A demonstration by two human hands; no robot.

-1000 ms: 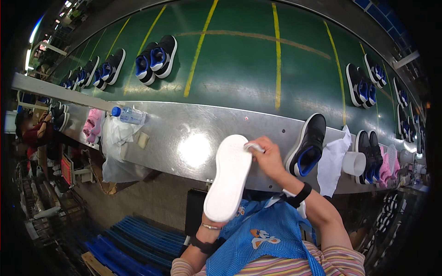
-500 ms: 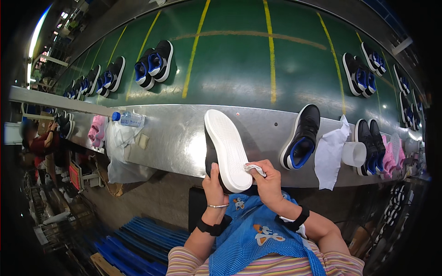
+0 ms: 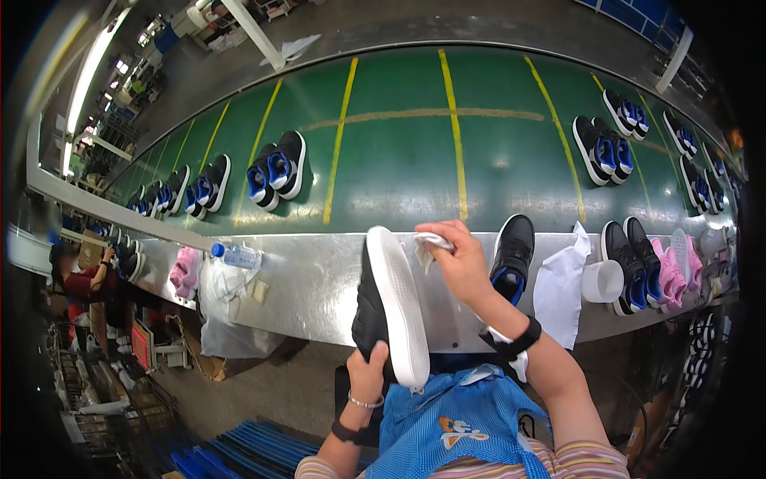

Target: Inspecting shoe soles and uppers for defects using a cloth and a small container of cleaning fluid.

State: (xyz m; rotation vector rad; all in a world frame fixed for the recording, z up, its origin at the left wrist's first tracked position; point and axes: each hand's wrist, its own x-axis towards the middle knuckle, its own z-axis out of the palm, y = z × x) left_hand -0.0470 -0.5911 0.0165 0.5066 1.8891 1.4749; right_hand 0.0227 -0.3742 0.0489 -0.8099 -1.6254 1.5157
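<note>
My left hand (image 3: 368, 374) grips a black shoe (image 3: 369, 307) by its heel end. The shoe is tilted on its side, toe pointing away from me, and its white sole (image 3: 400, 307) faces right. Just right of the toe, my right hand (image 3: 461, 259) pinches a crumpled white cloth (image 3: 431, 246), apart from the sole. Beyond that hand, a second black shoe (image 3: 515, 243) with blue lining stands on the metal ledge, partly hidden by my right forearm.
The metal ledge (image 3: 319, 275) borders a green conveyor belt (image 3: 391, 172) carrying several pairs of shoes. Right of me are a white cloth sheet (image 3: 561, 279), a white tub (image 3: 602, 282), black shoes and pink shoes (image 3: 670, 275). Leftward lie a plastic bottle (image 3: 237, 255) and a person (image 3: 80, 271).
My right hand has lifted off the sole and moved up and right with the cloth. My left hand has turned the shoe so more of its black side shows. The view has tilted upward.
</note>
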